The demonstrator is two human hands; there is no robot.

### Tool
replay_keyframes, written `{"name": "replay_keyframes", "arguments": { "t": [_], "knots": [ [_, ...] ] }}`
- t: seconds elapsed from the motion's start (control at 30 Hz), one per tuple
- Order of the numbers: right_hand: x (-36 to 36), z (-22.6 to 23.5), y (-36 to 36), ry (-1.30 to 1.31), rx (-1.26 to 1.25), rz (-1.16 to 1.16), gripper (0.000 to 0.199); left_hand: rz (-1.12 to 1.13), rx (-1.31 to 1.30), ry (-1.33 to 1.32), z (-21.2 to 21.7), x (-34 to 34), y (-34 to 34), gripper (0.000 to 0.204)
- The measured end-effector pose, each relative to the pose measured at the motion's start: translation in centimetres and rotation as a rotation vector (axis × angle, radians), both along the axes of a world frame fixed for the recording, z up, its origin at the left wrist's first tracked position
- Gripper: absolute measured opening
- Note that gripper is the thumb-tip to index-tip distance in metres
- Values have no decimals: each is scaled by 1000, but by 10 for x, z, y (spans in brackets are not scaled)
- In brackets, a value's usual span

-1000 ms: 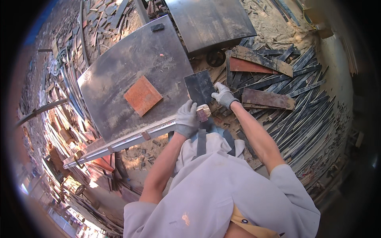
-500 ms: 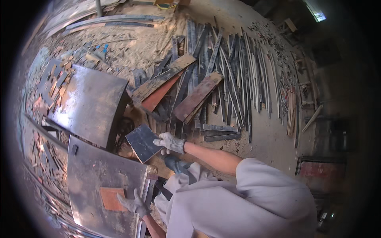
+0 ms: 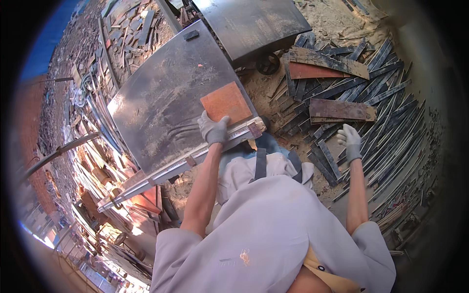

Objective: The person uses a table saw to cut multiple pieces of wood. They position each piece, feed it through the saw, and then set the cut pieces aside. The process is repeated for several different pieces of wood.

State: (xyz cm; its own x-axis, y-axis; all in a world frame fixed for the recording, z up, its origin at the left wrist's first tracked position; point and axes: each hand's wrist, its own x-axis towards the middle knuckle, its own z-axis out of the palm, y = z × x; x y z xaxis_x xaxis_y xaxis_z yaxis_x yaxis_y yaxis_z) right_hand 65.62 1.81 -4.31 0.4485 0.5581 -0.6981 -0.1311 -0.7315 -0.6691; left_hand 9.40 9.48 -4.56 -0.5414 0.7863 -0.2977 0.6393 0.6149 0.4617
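Our grey-gloved left hand (image 3: 213, 129), thumb and fingers spread wide, touches the near edge of the square orange flat board (image 3: 226, 101), which lies at the right end of the dark grey metal table (image 3: 156, 102). Right of that table, our grey-gloved right hand (image 3: 350, 141) hangs loosely, fingers slightly bent, near long dark narrow strips (image 3: 388, 92).

A woodworking workshop, shown by the dusty worktable (image 3: 163, 110) and piled offcut strips (image 3: 351, 84).

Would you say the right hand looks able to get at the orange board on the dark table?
Probably yes: the right hand looks empty, nothing seems to lie on the orange board, and the left hand is only at its near edge.
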Motion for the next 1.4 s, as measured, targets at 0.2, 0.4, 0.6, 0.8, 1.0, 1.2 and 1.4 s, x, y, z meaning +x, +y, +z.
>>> {"name": "replay_keyframes", "arguments": {
  "t": [0.2, 0.4, 0.6, 0.8, 1.0, 1.2, 1.4],
  "knots": [
    [-269, -50, 121, -161, 399, 889, 63, -116, -54, -152, -3, 35, 3, 71],
    [-295, -49, 124, -179, 332, 934, 71, -291, 39, -197, 6, 28, -34, 72],
    [-286, -50, 134, -181, 386, 933, 72, -724, 281, 11, 17, 34, -54, 101],
    [-283, -46, 142, -124, 142, 924, 72, -871, 131, 18, -2, 25, -45, 81],
    [-279, -48, 163, -413, 400, 1203, 74, -822, 229, 29, -8, 13, -17, 69],
    [-285, -40, 219, -864, 752, 1489, 68, -809, 318, 72, -7, -7, 47, 62],
    [-332, -71, 320, -1050, 872, 1470, 51, -805, 339, 97, 4, -46, 148, 61]
  ]
}}
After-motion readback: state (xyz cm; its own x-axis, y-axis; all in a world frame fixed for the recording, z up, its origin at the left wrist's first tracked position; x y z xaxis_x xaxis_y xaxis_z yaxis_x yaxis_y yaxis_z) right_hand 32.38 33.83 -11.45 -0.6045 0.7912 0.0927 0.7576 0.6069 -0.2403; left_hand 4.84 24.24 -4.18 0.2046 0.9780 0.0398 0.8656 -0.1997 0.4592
